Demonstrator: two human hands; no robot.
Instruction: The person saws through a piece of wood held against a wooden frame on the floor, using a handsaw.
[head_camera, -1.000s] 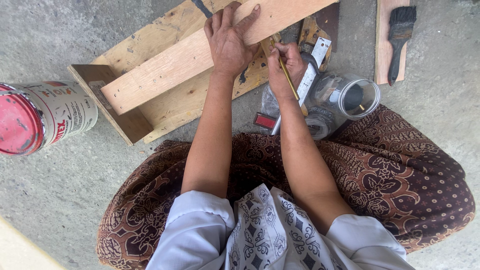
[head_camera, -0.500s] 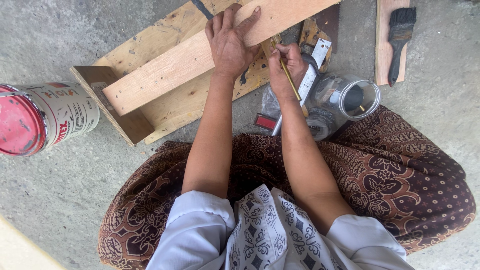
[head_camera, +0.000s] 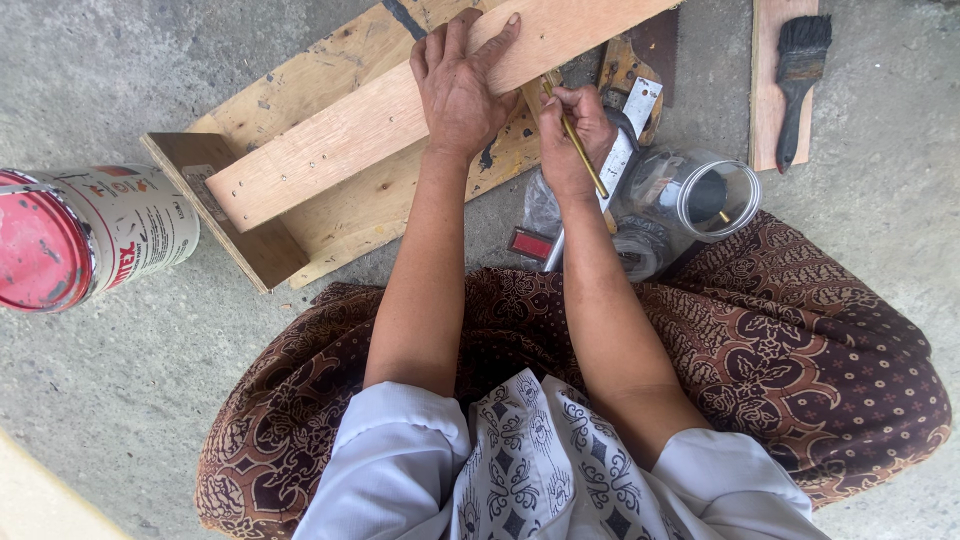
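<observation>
Head view, looking straight down: the right hand (head_camera: 572, 135) sits just right of centre in the upper part of the frame, fingers pinched narrow around a pencil (head_camera: 578, 145). The pencil's long axis runs from upper left to lower right; its upper end meets the lower edge of the plank (head_camera: 400, 125), though the tip itself is too small to see clearly, so contact there is likely rather than certain. Its lower end sticks out past the wrist toward the jar (head_camera: 700, 195).

Left of that grip, touching nearly knuckle to knuckle, the left hand (head_camera: 460, 85) lies flat and spread on the plank, palm down, fingers pointing to the top of the frame. It grips nothing; it only presses the wood.

The plank's long axis slopes from lower left, near the centre-left of the frame, up to the top right corner region, crossing the pencil at a steep angle. It rests on a wider board (head_camera: 340, 200) lying along much the same slope. Both hands are at the plank's middle stretch; the right is the nearer one to its lower edge.

Further out: a metal ruler (head_camera: 625, 140) under the right hand, a brush (head_camera: 795, 85) at upper right, and a red-lidded can (head_camera: 85, 235) at far left.
</observation>
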